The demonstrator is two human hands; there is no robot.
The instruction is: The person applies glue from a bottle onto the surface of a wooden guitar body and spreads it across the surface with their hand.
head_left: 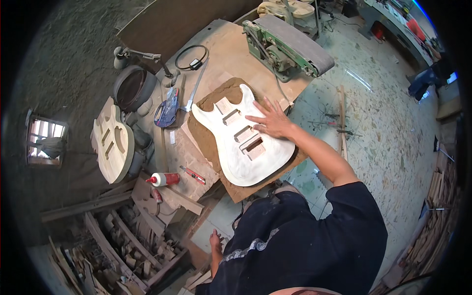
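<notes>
The white guitar body (230, 143) lies flat on a brown board (235, 193) at the near right side of the workbench (228, 61). Its two horns point away from the person and its rounded end faces the person. Recessed cavities run along its middle.

The right hand (271, 120) rests palm down on the right side of the guitar body, fingers spread and extended; it touches the surface without grasping. The left hand (215, 241) hangs low at the person's left side, clear of the workbench, with fingers loosely curled; whether it holds anything cannot be told.

A squeeze bottle (166, 179) with a red nozzle lies on its side left of the board. A red utility knife (192, 175) lies between the bottle and the board. A second guitar body (123, 147), pale bare wood, stands tilted at the far left. A green belt sander (282, 49) is mounted at the far right part of the workbench. Wood offcuts (140, 258) fill the lower left area.
</notes>
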